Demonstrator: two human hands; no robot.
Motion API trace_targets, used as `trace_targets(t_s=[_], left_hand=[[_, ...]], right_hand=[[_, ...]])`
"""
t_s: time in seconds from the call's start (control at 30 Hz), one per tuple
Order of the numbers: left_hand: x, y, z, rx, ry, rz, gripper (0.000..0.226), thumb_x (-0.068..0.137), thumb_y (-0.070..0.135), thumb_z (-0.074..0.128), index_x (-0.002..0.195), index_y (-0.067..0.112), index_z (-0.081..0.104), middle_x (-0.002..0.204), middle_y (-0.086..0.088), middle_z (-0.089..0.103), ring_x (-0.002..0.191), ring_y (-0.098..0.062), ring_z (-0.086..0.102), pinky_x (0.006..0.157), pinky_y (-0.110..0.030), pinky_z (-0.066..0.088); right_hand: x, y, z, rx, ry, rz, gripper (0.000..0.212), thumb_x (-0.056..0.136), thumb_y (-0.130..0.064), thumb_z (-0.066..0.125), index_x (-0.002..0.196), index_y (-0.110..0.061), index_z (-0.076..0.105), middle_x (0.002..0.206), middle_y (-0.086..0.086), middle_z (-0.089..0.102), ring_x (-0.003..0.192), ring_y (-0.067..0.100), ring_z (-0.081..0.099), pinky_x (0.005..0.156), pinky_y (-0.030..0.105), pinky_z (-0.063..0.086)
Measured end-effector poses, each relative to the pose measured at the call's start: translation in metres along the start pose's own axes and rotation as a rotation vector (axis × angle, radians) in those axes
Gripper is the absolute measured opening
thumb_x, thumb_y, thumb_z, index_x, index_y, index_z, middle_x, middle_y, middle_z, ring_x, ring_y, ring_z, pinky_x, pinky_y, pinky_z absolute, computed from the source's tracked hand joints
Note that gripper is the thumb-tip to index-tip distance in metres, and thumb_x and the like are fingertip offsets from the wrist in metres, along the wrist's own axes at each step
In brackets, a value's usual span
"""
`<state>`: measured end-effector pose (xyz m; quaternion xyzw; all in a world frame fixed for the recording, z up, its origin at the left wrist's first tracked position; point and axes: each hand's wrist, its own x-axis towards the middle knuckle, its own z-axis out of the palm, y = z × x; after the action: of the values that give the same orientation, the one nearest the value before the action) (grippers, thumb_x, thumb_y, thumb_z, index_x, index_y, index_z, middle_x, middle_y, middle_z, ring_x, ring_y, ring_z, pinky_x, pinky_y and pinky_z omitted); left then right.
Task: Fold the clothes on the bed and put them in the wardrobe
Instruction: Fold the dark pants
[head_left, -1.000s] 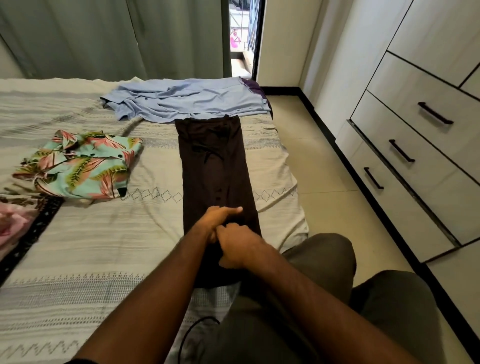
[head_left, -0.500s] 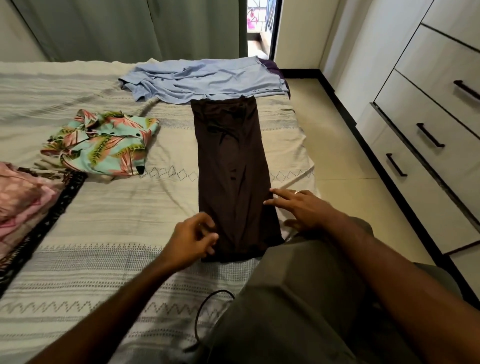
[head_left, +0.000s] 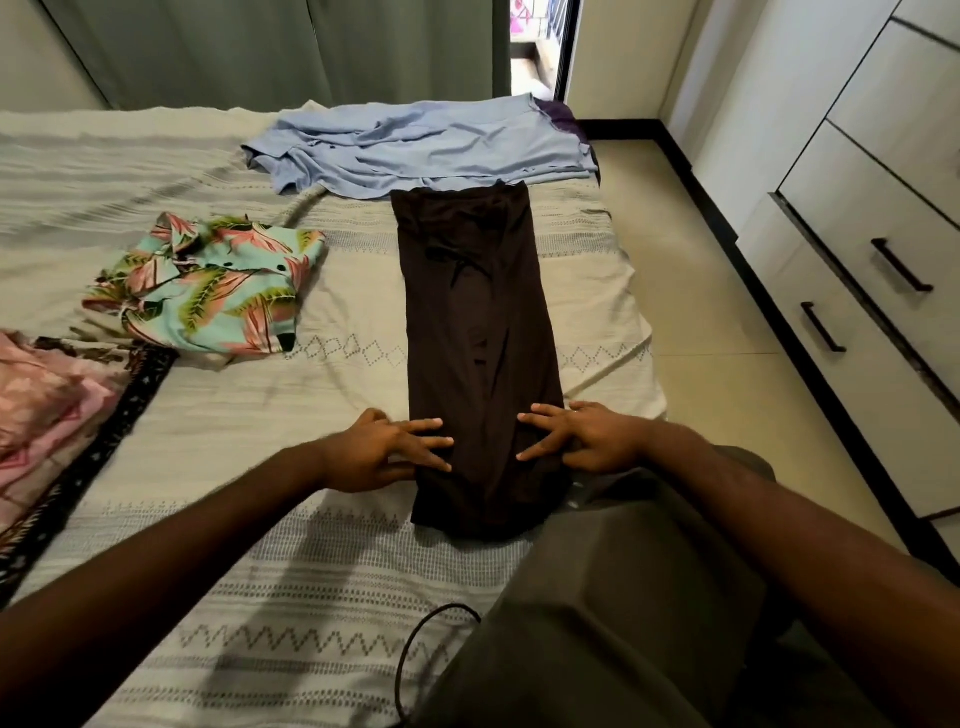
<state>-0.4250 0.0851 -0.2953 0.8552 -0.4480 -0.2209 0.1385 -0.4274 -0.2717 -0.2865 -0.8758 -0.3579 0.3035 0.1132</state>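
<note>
Two hands rest flat on the near end of one long dark brown garment (head_left: 480, 353), which serves here as the landmark. To its left, well apart, lie a pink pile (head_left: 36, 405) and a folded tropical-print shirt (head_left: 208, 291) on the bed (head_left: 208, 519). The left hand (head_left: 376, 449) sits at the garment's left edge, fingers straight and spread, their tips on the cloth, holding nothing. The right hand (head_left: 582, 434) mirrors it at the right edge, fingers splayed and pressing, also gripping nothing. The garment's long axis runs straight away from the person, its far end touching a crumpled light blue garment (head_left: 431, 145). Both hands are equally near the close end, so the likely next fold carries that end away along the length. Right of the garment, across the floor, stands the wardrobe (head_left: 857, 218).
</note>
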Motion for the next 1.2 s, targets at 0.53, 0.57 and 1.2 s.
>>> trace_targets(t_s=[0.53, 0.57, 1.2], left_hand=[[0.065, -0.019, -0.020, -1.227, 0.642, -0.883, 0.032, 0.090, 0.032, 0.075, 0.075, 0.010, 0.056, 0.057, -0.001, 0.040, 0.045, -0.011, 0.038, 0.043, -0.024, 0.032], [0.070, -0.017, -0.018, -1.120, 0.676, -0.926, 0.033, 0.090, 0.033, 0.075, 0.076, 0.007, 0.061, 0.057, -0.002, 0.047, 0.046, -0.014, 0.043, 0.043, -0.024, 0.035], [0.062, 0.033, 0.012, -0.745, 1.230, -0.869, 0.055, 0.079, 0.031, 0.085, 0.121, 0.018, 0.052, 0.105, -0.002, 0.061, 0.088, -0.015, 0.062, 0.076, -0.028, 0.053]], right_hand=[[0.070, 0.034, -0.003, 0.966, 0.901, 0.715, 0.042, 0.097, -0.037, 0.063, 0.081, 0.001, 0.070, 0.079, 0.015, 0.070, 0.080, 0.031, 0.066, 0.069, 0.036, 0.045], [0.072, 0.033, -0.002, 0.937, 0.914, 0.741, 0.042, 0.098, -0.038, 0.061, 0.080, -0.001, 0.069, 0.082, 0.017, 0.071, 0.084, 0.034, 0.066, 0.070, 0.036, 0.044], [0.040, 0.012, 0.033, 0.508, 1.313, 0.357, 0.035, 0.078, -0.025, 0.080, 0.110, -0.022, 0.063, 0.109, -0.002, 0.062, 0.098, 0.015, 0.063, 0.083, 0.040, 0.057]])
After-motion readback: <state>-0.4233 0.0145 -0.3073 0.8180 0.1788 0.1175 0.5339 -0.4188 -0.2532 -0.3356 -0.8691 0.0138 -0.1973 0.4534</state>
